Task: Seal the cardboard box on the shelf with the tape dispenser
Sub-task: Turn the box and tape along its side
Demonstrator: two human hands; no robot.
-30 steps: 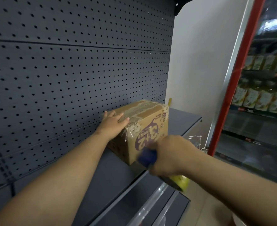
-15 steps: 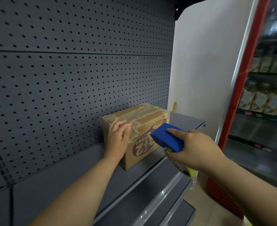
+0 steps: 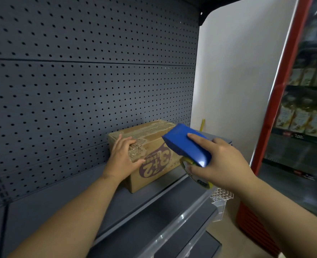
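A brown cardboard box (image 3: 150,135) with purple upside-down print stands on the grey shelf (image 3: 135,203), against the pegboard. Old torn tape runs along its top. My left hand (image 3: 123,158) lies flat on the box's near left corner, fingers spread over the top edge, thumb on the front face. My right hand (image 3: 221,162) grips a blue tape dispenser (image 3: 186,145) with a yellow-edged tape roll beneath it. The dispenser's front end hovers over the box's right top edge; I cannot tell whether it touches.
A dark perforated back panel (image 3: 79,81) rises behind the shelf. A white side wall (image 3: 237,81) closes the right end. Lower shelf lips (image 3: 172,226) jut out below, with a small white wire basket (image 3: 222,195). A red-framed cooler (image 3: 280,90) with bottles stands at far right.
My right hand has raised the dispenser from below the shelf edge up to the box's top right. My left hand slid from the top onto the near corner. The view tilted up.
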